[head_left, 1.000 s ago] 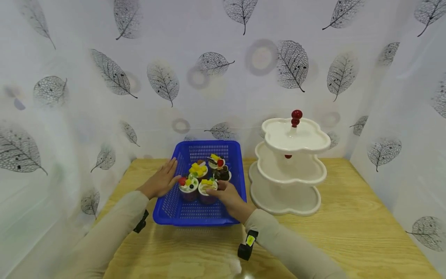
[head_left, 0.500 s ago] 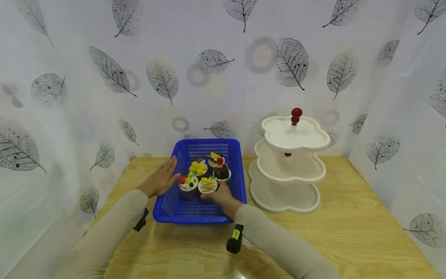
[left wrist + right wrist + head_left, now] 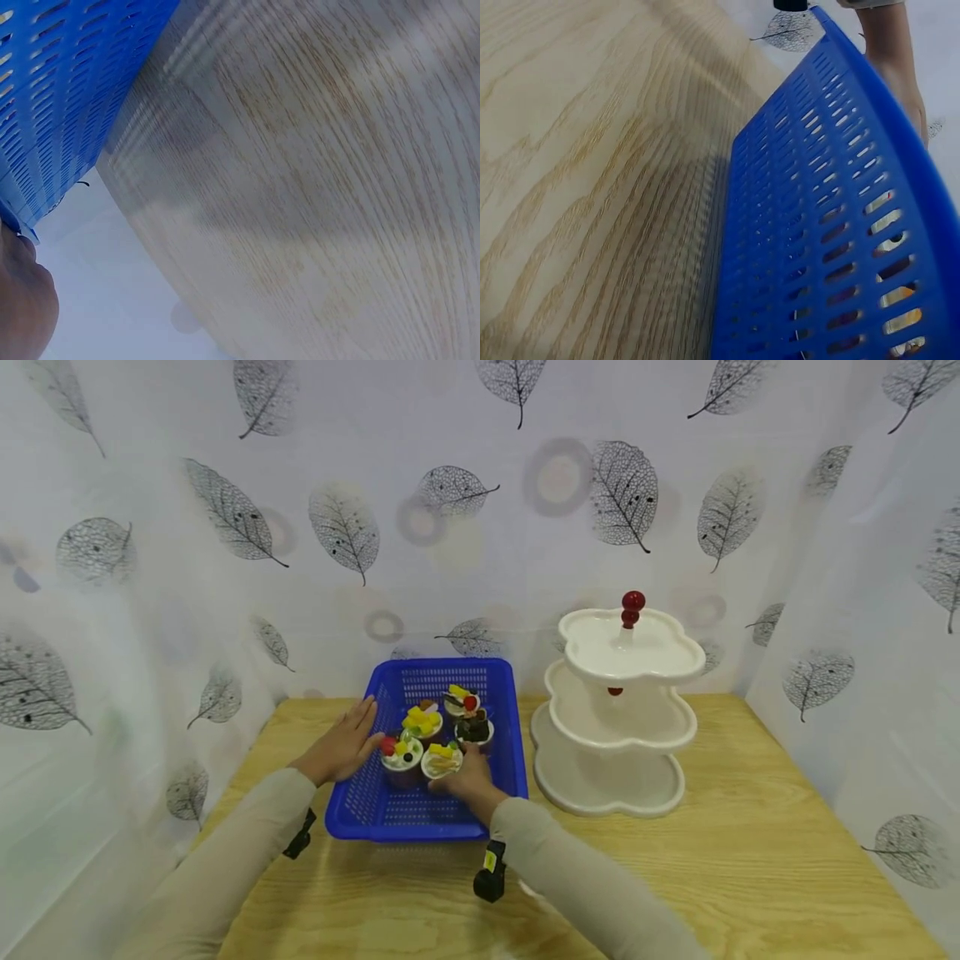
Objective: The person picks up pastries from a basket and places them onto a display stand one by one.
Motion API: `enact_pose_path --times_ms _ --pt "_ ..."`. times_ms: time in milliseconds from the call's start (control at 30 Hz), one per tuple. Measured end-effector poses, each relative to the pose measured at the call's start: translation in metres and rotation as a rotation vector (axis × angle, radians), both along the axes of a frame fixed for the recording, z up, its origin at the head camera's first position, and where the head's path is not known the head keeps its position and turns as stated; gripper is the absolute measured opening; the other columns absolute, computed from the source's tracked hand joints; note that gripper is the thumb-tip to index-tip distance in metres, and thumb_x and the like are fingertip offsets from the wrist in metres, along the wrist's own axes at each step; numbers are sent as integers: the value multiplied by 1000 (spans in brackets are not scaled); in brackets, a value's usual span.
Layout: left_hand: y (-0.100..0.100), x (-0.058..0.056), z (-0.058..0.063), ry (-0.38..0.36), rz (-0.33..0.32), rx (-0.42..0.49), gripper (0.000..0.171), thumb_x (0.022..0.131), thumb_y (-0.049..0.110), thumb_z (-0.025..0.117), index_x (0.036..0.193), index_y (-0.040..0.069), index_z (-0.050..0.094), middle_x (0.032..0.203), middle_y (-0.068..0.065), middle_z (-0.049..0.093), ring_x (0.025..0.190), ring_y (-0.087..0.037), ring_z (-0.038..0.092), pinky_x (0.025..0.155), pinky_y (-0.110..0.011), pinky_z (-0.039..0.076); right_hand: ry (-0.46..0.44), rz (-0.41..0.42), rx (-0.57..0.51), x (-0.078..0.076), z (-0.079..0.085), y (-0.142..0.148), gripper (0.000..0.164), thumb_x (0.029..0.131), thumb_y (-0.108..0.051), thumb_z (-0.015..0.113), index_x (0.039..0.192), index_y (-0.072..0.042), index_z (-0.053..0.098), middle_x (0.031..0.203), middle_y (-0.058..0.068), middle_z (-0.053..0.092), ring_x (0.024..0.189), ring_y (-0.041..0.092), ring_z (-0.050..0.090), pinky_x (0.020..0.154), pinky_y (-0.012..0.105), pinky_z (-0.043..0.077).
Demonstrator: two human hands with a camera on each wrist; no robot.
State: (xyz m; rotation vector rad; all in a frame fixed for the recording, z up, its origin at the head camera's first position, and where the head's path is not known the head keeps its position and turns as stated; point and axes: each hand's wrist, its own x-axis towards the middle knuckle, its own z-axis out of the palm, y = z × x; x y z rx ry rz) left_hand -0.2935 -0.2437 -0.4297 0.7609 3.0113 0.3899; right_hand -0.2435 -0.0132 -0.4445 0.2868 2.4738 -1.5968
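Note:
Several dessert cups topped with fruit and cream sit in a blue plastic basket (image 3: 517, 727). My right hand (image 3: 472, 781) reaches into the basket and grips the front dessert cup (image 3: 441, 762), which has yellow pieces on white cream, from its right side. Left of it is a dessert cup with a strawberry (image 3: 401, 756). Behind stand one with yellow cubes (image 3: 422, 722), a chocolate-topped one (image 3: 474, 730) and one with a cherry (image 3: 460, 700). My left hand (image 3: 341, 747) rests with straight fingers on the basket's left rim; part of it shows in the left wrist view.
A white three-tier stand (image 3: 630, 647) with a red knob stands right of the basket on the wooden table (image 3: 750, 827). A leaf-printed curtain (image 3: 420, 552) hangs behind and along both sides.
My right hand has gone from above the front dessert cup's top down to its right side, its wrist moving left. The left hand keeps its place on the rim.

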Motion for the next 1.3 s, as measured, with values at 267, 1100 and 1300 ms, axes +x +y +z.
enact_pose_path --times_ms 267,1100,1300 --pt "2 2 3 -8 7 2 61 106 29 31 148 -13 15 156 -28 7 144 -44 4 114 -59 9 45 24 107 0 0 0 81 60 -2 89 129 5 47 122 25 52 114 38 52 104 47 40" --pt "-1 3 0 14 -4 24 60 106 28 31 147 -14 16 156 -30 8 143 -46 7 113 -60 12 64 137 77 7 3 2 58 56 -7 89 102 2 54 88 10 56 80 24 55 83 40 50" --pt "0 4 1 19 2 32 59 106 25 32 146 -15 17 155 -31 10 142 -47 8 113 -61 12 55 163 -12 13 15 5 61 61 -10 88 110 3 54 95 10 58 87 23 57 88 41 50"
